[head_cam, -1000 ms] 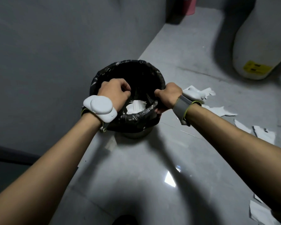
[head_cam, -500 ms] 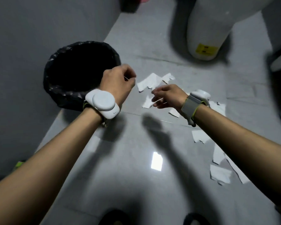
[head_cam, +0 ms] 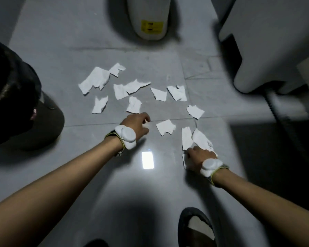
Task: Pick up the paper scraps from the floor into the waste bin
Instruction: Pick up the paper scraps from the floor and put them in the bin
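Observation:
Several torn white paper scraps lie scattered on the grey tiled floor. The waste bin, lined with a black bag, stands at the left edge. My left hand is low over the floor between the scraps, its fingers curled; a bit of white shows at the fingertips, and I cannot tell whether it holds anything. My right hand is down on the nearest scraps at the lower right. Its fingers curl onto one paper scrap, which sticks out from under the palm. Both wrists carry white sensor bands.
A white cylinder with a yellow label stands at the back. A large white appliance with a dark cord fills the right side. My sandalled foot is at the bottom. A ceiling light reflects off the floor.
Both hands left the bin's rim and dropped to the floor among the scraps. The view swung right, so the bin now sits at the left edge. My right hand came down on a scrap.

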A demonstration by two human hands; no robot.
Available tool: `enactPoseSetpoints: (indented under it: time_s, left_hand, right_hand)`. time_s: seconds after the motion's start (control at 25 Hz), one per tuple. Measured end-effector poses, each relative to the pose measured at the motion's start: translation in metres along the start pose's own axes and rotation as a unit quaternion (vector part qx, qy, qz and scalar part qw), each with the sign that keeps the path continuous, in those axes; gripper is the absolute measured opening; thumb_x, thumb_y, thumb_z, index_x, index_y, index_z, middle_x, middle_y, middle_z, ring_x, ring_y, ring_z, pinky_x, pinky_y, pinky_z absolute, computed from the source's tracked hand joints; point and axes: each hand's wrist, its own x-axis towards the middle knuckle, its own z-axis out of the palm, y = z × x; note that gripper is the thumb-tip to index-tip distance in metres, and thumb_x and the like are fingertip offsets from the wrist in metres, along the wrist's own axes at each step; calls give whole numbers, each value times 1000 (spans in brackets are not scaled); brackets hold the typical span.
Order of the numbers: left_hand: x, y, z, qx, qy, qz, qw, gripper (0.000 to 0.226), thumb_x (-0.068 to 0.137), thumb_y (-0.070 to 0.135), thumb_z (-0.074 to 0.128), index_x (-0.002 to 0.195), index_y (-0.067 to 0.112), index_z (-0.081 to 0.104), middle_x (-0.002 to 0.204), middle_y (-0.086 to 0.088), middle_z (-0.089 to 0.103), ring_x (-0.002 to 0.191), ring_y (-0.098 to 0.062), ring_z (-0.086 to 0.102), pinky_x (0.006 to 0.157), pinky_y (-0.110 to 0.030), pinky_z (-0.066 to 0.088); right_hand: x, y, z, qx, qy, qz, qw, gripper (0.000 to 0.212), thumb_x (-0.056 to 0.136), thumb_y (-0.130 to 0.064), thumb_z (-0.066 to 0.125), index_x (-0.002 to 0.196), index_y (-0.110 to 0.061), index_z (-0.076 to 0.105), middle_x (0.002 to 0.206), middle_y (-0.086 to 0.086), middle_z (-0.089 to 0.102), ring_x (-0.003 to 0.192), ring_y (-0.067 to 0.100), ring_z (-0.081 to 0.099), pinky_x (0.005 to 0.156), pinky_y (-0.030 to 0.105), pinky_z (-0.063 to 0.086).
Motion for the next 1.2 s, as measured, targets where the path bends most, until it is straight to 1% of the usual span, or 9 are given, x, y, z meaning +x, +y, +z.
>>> enactPoseSetpoints:
  time_s: [0.2, 0.36, 0.44, 0.56, 0.72, 0.88, 0.96, 1.04, 1.2]
  left_hand:
    - [33, 13, 61, 147, -63, 145, 976, 65, 78, 18, 65, 139, 28, 43, 147, -1, 40, 121, -32, 46, 97, -34, 41]
    - [51, 16, 84, 195, -23, 202, 959, 51, 81, 19, 63, 129, 24, 49, 134, -3, 44, 111, -32, 45, 77, -32, 38]
    - [54, 15, 89, 141, 17, 188, 972, 28, 86, 17, 57, 114, 20, 56, 117, -6, 52, 103, -32, 50, 67, -30, 36]
    - [56, 13, 91, 117, -5, 153, 981, 13, 91, 19, 52, 101, 13, 58, 104, -11, 58, 98, -33, 56, 68, -33, 41]
    - [46, 10, 80, 80, -30, 74, 994, 14, 89, 20, 57, 98, 11, 63, 106, -11, 67, 99, -34, 62, 74, -30, 44]
    - [22, 13, 38, -59, 32, 25, 997, 12, 85, 13, 61, 93, 7, 68, 97, -13, 74, 92, -31, 68, 69, -23, 44]
    - [5, 13, 0, -91, 68, 20, 993, 15, 84, 14, 64, 98, 10, 69, 92, -10, 73, 89, -25, 66, 67, -19, 38]
    - [-13, 10, -44, -108, 131, 24, 985, 20, 84, 14, 64, 104, 15, 69, 86, -4, 68, 81, -17, 60, 68, -17, 36]
    - [-64, -15, -152, -71, 346, 29, 935, 18, 84, 18, 64, 100, 18, 72, 79, 1, 66, 76, -16, 61, 73, -22, 41]
  right_hand:
    - [5, 5, 4, 67, -21, -62, 996, 13, 85, -21, 49, 91, -25, 61, 97, 5, 67, 92, 29, 63, 74, 31, 46]
    - [2, 8, 9, 197, 53, -31, 978, 10, 81, -24, 57, 90, -27, 61, 94, -2, 69, 91, 24, 63, 72, 31, 48]
    - [1, 14, 14, 211, 103, 7, 972, 16, 78, -28, 61, 94, -28, 57, 100, -3, 65, 92, 25, 61, 71, 31, 47]
    - [4, 20, 23, 168, 86, 46, 981, 31, 79, -30, 63, 107, -23, 53, 111, 1, 56, 99, 31, 58, 77, 35, 47]
    - [9, -3, 25, 167, 44, -48, 984, 8, 79, -14, 59, 85, -20, 61, 93, 3, 67, 89, 28, 63, 68, 27, 41]
    - [14, -43, 10, 356, 66, -16, 932, 8, 77, -27, 67, 72, -22, 65, 62, -10, 64, 60, 4, 58, 60, 23, 42]
    - [22, -68, -9, 467, 63, 7, 882, 15, 77, -24, 71, 64, -22, 63, 52, -8, 61, 50, 9, 56, 59, 25, 47]
    - [33, -94, -34, 531, 61, 6, 845, 19, 76, -21, 72, 60, -20, 62, 51, -3, 60, 53, 17, 55, 64, 34, 49]
    - [44, -173, -103, 564, 57, -78, 820, 25, 77, -15, 69, 57, -17, 55, 58, 7, 50, 61, 20, 45, 60, 31, 38]
